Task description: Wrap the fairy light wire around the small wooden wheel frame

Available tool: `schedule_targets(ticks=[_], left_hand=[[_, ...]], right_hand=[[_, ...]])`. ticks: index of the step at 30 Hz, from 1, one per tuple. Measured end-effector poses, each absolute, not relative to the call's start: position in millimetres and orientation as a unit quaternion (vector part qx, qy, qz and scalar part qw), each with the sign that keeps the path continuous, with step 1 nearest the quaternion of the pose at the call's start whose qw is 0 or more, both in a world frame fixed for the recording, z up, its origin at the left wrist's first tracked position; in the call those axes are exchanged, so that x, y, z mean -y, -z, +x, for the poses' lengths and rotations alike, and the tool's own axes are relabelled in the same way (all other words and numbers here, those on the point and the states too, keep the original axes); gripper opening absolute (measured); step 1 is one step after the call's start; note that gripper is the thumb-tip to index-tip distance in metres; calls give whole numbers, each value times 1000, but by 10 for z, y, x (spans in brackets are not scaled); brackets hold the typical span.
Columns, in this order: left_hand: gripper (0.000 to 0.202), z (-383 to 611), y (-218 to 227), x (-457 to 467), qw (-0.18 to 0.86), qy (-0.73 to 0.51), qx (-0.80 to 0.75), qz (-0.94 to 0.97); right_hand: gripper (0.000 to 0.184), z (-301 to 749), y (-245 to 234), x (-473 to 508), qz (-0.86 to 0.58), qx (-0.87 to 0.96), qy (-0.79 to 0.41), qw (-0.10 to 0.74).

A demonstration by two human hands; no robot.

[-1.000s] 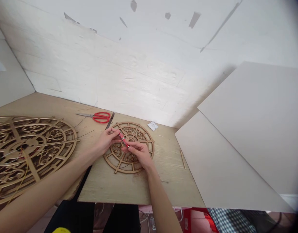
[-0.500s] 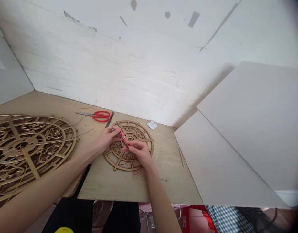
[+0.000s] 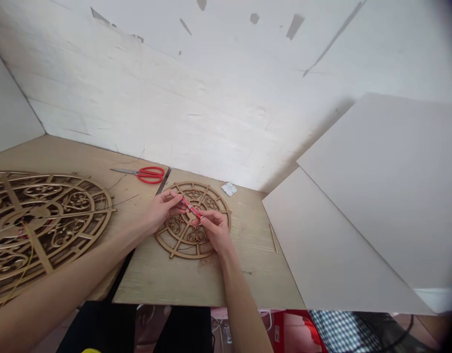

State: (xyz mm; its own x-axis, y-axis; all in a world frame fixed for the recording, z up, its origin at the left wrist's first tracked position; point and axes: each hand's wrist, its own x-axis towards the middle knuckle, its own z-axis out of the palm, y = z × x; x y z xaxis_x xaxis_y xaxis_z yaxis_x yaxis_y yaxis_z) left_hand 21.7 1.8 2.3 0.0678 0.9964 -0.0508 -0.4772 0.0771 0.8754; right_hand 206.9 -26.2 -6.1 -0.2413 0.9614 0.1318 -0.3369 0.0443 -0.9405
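Note:
A slim red tube with white bands [image 3: 191, 208] is held slanting between my two hands. The fingertips of my left hand [image 3: 165, 210] pinch its upper left end, and my right hand [image 3: 215, 230] pinches the lower right end. Both hands are closed, above a round gold-brown openwork panel [image 3: 196, 237] with scrolls and spokes that lies flat on the table. My hands cover parts of the panel's left and right sides. A thin dark wire rests along its lower rim.
Larger round openwork panels [image 3: 45, 250] with thin wires lie stacked at left. Red-handled scissors [image 3: 150, 174] and a small white packet [image 3: 229, 189] lie near the wall. Large white boards [image 3: 332, 240] slant over the right side. A dark gap [image 3: 121, 279] splits the tabletop [image 3: 263, 264].
The red tube has tilted closer to level as my right hand rose slightly. Both hands keep hold of it. The whole view has shifted a little.

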Motion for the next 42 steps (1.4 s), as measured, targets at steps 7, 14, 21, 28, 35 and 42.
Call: schedule_targets(ticks=[7,14,21,28,35,42], left_hand=[[34,219,-10,-16,640,-572,-366,359],[33,219,18,-28,642,-575,-367,351],[32,203,-15,-35,642,-580,-365,343],[29,212,17,-43,641,-582,-367,339],[33,238,34,-25,656,-561,-362,352],[39,209,13,-32,655,-564,-358,352]], right_hand=[[27,2098,62,258,-319,503,-622,508],[27,2079,48,251,-308,498,-618,524],[25,2082,48,245,-310,503,-623,513],[21,2103,60,235,-300,504,-625,516],[38,2118,80,240,-276,524,-662,459],[32,2094,81,226,-277,506,-661,481]])
